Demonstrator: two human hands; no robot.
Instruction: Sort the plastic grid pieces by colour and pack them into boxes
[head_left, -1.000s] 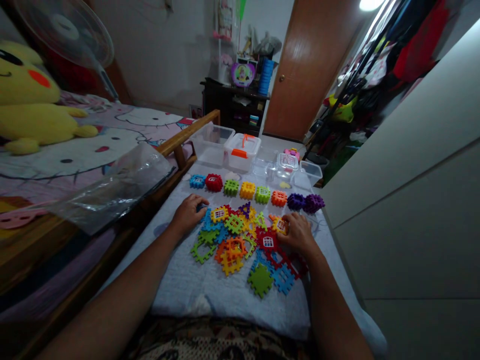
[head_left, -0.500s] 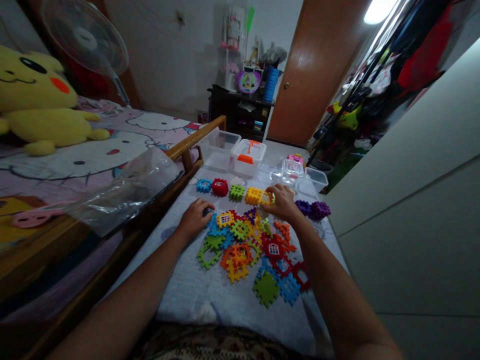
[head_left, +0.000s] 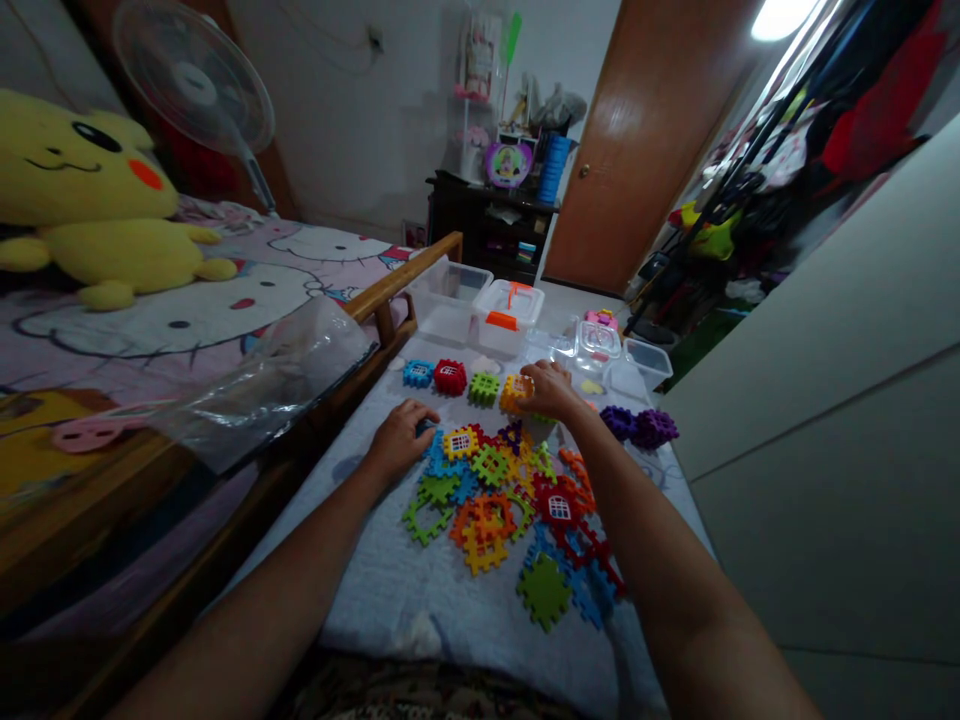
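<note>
A heap of flat, toothed plastic building tiles (head_left: 510, 500) in many colours lies on a pale quilted mat (head_left: 390, 590). Behind it runs a row of assembled cubes: blue (head_left: 417, 373), red (head_left: 450, 376), green (head_left: 484, 388), yellow (head_left: 514, 392) and purple (head_left: 646, 428). My right hand (head_left: 547, 390) is stretched forward with its fingers closed on a small yellow tile pressed against the yellow cube. My left hand (head_left: 401, 437) rests curled on a blue tile at the heap's left edge.
Clear plastic tubs (head_left: 448, 298), one with an orange-handled lid (head_left: 505, 315), stand behind the row. A wooden bed rail (head_left: 375, 300) with a crumpled plastic bag (head_left: 262, 380) runs along the left. A white cupboard (head_left: 825, 400) is close on the right.
My right hand left the heap's right side with a yellow tile and reached forward to the yellow cube in the row. The left hand stayed put. The camera tilted slightly.
</note>
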